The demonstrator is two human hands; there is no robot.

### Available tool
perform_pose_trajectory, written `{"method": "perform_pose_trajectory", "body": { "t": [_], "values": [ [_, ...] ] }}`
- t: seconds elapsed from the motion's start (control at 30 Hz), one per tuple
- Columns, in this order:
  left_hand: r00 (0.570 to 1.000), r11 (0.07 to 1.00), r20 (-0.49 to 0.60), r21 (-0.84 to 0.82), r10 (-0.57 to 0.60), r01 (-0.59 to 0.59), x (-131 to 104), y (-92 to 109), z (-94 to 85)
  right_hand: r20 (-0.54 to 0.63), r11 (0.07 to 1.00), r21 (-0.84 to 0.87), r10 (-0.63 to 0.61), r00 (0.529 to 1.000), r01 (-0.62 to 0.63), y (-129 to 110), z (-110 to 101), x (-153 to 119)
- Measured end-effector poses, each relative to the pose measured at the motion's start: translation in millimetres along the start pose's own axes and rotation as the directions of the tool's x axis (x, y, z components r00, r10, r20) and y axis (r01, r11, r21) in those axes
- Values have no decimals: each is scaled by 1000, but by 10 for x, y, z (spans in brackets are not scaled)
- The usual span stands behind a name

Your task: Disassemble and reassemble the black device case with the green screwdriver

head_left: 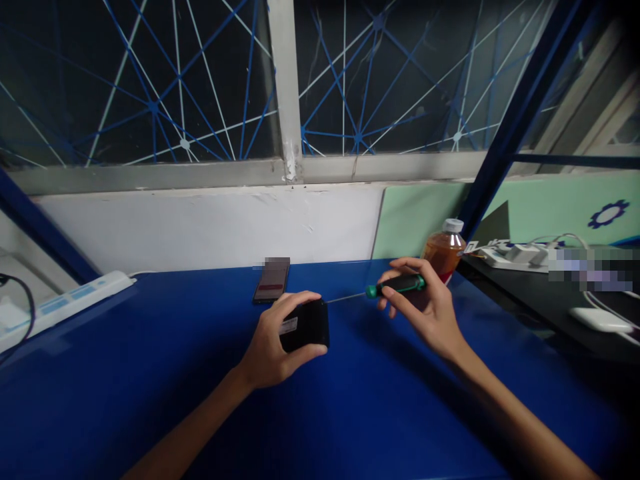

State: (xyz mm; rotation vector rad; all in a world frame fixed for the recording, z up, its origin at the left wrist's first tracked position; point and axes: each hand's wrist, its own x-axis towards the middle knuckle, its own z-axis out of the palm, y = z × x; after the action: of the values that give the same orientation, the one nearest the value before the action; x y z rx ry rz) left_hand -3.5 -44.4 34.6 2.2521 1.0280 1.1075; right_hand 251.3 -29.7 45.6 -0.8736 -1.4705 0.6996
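My left hand [270, 348] is wrapped round a small black box-shaped device [311, 325] with a pale label on its upper face. Thumb and fingers press on its opposite sides, just above the table. In my right hand [434, 310] is a screwdriver [403, 287] with a black and green handle, pinched between thumb and fingers. Its thin metal shaft lies nearly level and points left. The tip meets the upper right corner of the device; whether a screw sits there is too small to tell.
A blue table [345, 413] spans the view. Behind my left hand lies a smartphone [273, 279]. A bottle of amber drink [444, 247] stands behind my right hand. Power strips lie left [75, 303] and right [520, 257], with cables and a white adapter [600, 320].
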Motion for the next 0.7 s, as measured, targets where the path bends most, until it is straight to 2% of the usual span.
{"method": "perform_pose_trajectory", "body": {
  "t": [0.1, 0.27, 0.47, 0.7],
  "values": [
    [1000, 1000, 5, -5, -9, 9, 0, -2, -6, 15, 998, 65, 7, 1000, -8, 0, -6, 13],
    [1000, 1000, 14, 3, 15, -15, -6, -5, 7, -93, 995, -101, 16, 995, -26, 25, -7, 16],
    [1000, 1000, 19, -8, 19, -19, -10, -10, 23, 41, 998, 54, 22, 999, -24, 16, -20, 25],
    [1000, 1000, 19, 2, 3, -3, -18, -23, 38, -19, 999, -30, 44, 999, -45, 14, -24, 39]
  ]
}}
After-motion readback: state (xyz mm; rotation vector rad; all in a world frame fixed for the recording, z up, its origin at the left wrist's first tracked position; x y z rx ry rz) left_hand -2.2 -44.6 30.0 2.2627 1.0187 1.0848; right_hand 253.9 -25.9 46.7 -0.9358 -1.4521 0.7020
